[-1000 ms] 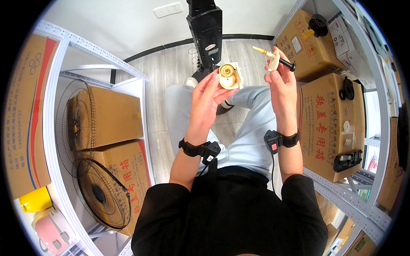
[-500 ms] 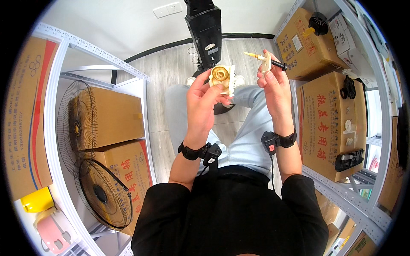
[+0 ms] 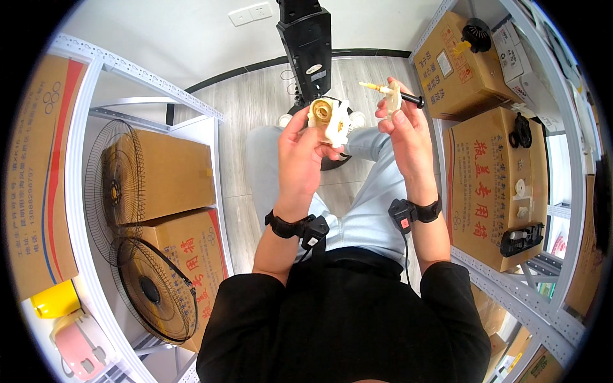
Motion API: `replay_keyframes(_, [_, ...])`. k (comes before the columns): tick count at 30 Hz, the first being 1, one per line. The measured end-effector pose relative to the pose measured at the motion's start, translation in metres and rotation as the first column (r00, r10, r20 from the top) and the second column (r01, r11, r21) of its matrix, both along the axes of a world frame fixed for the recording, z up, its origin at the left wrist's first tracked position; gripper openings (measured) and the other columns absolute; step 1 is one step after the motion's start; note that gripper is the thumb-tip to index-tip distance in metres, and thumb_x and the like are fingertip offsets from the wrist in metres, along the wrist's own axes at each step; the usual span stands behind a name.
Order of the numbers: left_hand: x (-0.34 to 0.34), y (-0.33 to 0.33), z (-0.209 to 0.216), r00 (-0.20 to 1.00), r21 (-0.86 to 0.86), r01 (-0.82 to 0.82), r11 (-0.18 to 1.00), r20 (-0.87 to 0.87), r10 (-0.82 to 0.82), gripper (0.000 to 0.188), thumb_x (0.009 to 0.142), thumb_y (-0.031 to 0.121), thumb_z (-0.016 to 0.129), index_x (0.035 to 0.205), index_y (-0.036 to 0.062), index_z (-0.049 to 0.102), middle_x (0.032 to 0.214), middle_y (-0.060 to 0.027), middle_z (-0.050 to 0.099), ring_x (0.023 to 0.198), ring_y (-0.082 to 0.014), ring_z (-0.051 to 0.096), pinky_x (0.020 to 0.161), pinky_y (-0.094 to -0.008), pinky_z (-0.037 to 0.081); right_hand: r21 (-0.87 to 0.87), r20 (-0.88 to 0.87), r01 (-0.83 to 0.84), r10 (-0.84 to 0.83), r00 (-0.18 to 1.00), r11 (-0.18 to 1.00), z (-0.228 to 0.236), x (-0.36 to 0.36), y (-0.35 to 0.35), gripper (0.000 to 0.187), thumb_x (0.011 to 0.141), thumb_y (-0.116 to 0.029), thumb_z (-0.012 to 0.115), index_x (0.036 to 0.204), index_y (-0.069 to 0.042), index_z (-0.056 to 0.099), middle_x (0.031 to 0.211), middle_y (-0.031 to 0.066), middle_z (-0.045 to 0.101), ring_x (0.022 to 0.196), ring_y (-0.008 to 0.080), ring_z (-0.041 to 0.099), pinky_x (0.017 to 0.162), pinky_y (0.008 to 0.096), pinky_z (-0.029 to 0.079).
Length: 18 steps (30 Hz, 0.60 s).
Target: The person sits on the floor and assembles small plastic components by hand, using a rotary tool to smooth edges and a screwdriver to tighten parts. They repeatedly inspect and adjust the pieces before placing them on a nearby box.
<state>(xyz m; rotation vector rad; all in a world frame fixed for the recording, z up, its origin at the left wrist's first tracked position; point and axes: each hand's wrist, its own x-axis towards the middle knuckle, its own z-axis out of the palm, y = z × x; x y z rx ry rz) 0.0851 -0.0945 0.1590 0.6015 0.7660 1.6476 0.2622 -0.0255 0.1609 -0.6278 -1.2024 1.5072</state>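
Observation:
My left hand (image 3: 302,143) is closed on a cream plastic housing (image 3: 324,113), thumb on its near side. A round, brownish cavity, which looks greasy, opens toward me, and white uneven edges stand along its right side. To the right, my right hand (image 3: 408,131) pinches a cream disc with a shaft through it (image 3: 394,99). From the disc a thin yellowish tip points left, while a black rod sticks out to the right. The two parts are apart, held at about the same height above my knees.
A black post (image 3: 305,51) on a wheeled base stands ahead of me. On the left rack are wire fan guards (image 3: 150,290) and cartons (image 3: 169,166). The right rack holds cartons (image 3: 479,185) with a black part (image 3: 522,240) and small white pieces on top.
The housing has turned in my left hand, so its right side with the white edges shows more. My right hand has shifted slightly left with the disc and shaft.

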Motion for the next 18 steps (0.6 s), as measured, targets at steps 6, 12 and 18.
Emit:
replay_keyframes(6, [-0.010,0.004,-0.011,0.956,0.034,0.201,0.979,0.213,-0.203,0.039,0.091,0.014,0.044,0.127,-0.0002,0.045,0.102,-0.0188,0.065,0.072,-0.0223,0.068,0.054,-0.0253,0.053,-0.002,-0.066,-0.055,0.055,0.996,0.998,0.000,-0.005,-0.006,0.063,0.086,-0.028,0.069,0.139,-0.005,0.042,0.108,0.0097,0.062,0.098,0.0175,0.060,0.077,0.0279,0.047])
replay_keyframes(12, [-0.006,0.000,-0.004,0.934,0.059,0.168,0.984,0.311,-0.178,0.042,0.091,0.017,0.044,0.129,0.0002,0.042,0.106,-0.0192,0.063,0.080,-0.0258,0.068,0.056,-0.0262,0.055,0.009,-0.058,-0.085,0.085,0.995,0.996,0.008,-0.010,-0.012,0.069,0.088,-0.032,0.065,0.141,0.000,0.034,0.116,0.0172,0.057,0.109,0.0269,0.059,0.092,0.0350,0.049])
replay_keyframes(18, [-0.010,0.000,-0.007,0.949,0.050,0.161,0.986,0.267,-0.168,0.041,0.091,0.013,0.044,0.129,0.0000,0.042,0.108,-0.0197,0.063,0.082,-0.0276,0.068,0.056,-0.0266,0.055,-0.014,-0.066,-0.118,0.117,0.991,0.993,0.009,-0.010,-0.015,0.073,0.089,-0.035,0.063,0.142,0.001,0.029,0.119,0.0196,0.055,0.112,0.0313,0.059,0.097,0.0404,0.047])
